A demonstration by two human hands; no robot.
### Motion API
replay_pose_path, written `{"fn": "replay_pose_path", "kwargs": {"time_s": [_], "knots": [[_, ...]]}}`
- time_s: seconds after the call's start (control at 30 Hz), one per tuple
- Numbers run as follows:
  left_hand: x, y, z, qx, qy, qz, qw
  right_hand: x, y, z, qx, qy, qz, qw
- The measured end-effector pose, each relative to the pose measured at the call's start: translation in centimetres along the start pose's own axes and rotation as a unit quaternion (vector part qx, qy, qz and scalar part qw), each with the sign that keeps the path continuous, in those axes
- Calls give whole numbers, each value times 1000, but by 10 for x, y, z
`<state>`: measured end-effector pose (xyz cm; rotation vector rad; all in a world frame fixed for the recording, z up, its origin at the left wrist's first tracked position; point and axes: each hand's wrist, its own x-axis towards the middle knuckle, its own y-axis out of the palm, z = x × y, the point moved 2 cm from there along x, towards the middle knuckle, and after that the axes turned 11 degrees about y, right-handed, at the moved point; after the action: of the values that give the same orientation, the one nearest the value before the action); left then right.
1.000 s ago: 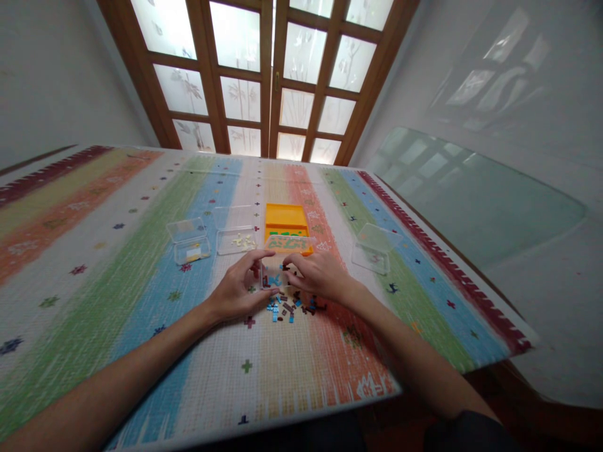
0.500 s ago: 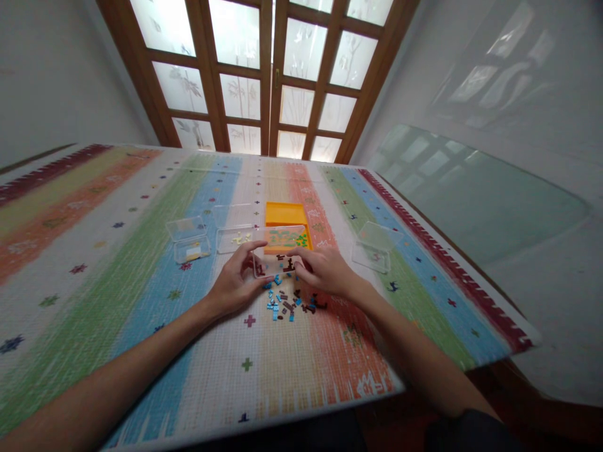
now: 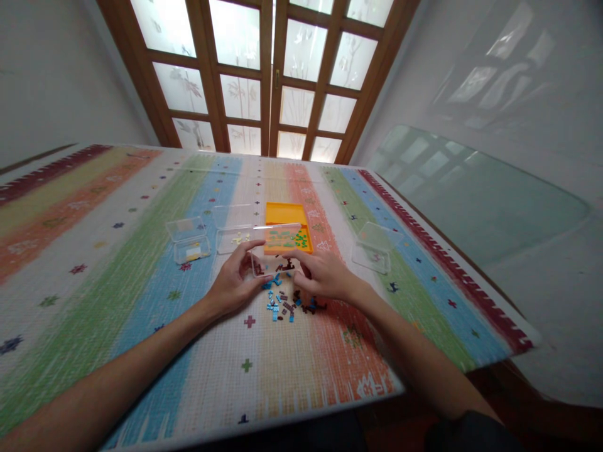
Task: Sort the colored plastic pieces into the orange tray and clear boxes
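Head view: striped tablecloth (image 3: 245,389) runs to the near table edge, pile well in from it; wide stretch of cloth between. More cloth both sides of the forearms. Right edge well apart from the right hand (image 3: 320,273). Tighter on the far side: yellow-orange box (image 3: 286,212) sits just beyond the hands.

Counts: two hands. Four transparent boxes: held box (image 3: 274,263), far-left box (image 3: 191,250), box with pale pieces (image 3: 226,242), right-hand box (image 3: 372,257). One yellow-orange box, lid up, green pieces (image 3: 301,238) in it. Brown and blue pieces (image 3: 285,304) loose on the cloth, too small and overlapped to count.

Left hand (image 3: 238,273) grips the left end of the held box, thumb near side, fingers far side. Held box is between the hands, over the far part of the pile. Right fingers bent at its right end; cannot tell if they pinch a piece.

Vs 1.0 s ago: held box tipped differently, its lid higher in view, more green pieces uncovered at right. Other boxes unmoved.
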<state>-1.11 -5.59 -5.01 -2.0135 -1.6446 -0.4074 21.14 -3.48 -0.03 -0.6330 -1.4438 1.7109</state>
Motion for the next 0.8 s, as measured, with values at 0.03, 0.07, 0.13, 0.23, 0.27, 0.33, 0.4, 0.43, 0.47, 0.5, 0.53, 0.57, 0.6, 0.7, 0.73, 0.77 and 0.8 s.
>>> {"fn": "replay_pose_path", "kwargs": {"time_s": [0.03, 0.07, 0.13, 0.23, 0.27, 0.33, 0.4, 0.43, 0.47, 0.5, 0.53, 0.57, 0.6, 0.7, 0.73, 0.77, 0.8], "knots": [[0, 0, 0, -7, -1, -2, 1000, 0, 1, 0, -1, 2, 0, 1000], [0, 0, 0, -13, -2, -2, 1000, 0, 1, 0, 1, 5, 3, 1000], [0, 1, 1, -22, 3, -2, 1000, 0, 3, 1, 9, 13, 13, 1000], [0, 1, 2, -26, 23, 0, 999, 0, 5, 1, 22, 17, 25, 999], [0, 1, 2, -27, 30, 2, 999, 0, 5, 1, 26, 15, 26, 999], [0, 1, 2, -30, 43, 5, 999, 1, 4, 1, 33, 11, 31, 999], [0, 2, 1, -32, 49, 5, 998, 0, 2, 1, 44, 7, 37, 998], [0, 2, 1, -34, 51, 5, 998, 0, 1, 1, 52, 3, 40, 998], [-1, 2, 2, -37, 52, 5, 998, 0, 0, 2, 62, -4, 45, 997], [-1, 2, 2, -39, 52, 4, 998, 0, 0, 2, 72, -13, 49, 996], [-1, 2, 3, -40, 52, 3, 998, 0, -1, 2, 83, -25, 54, 995], [-2, 1, 3, -41, 52, 2, 998, 0, -1, 2, 93, -37, 58, 993], [-2, 1, 4, -41, 52, 1, 998, 0, -1, 2, 101, -45, 62, 992], [-2, 1, 4, -36, 54, -1, 998, 1, 1, 1, 110, -41, 70, 991], [-2, 1, 4, -34, 54, -1, 998, 1, 2, 0, 108, -33, 70, 991], [-1, 1, 3, -33, 54, -1, 998, 1, 3, -1, 105, -27, 70, 992], [-1, 1, 2, -33, 51, -2, 998, 2, 4, -1, 104, -22, 70, 992]]}}
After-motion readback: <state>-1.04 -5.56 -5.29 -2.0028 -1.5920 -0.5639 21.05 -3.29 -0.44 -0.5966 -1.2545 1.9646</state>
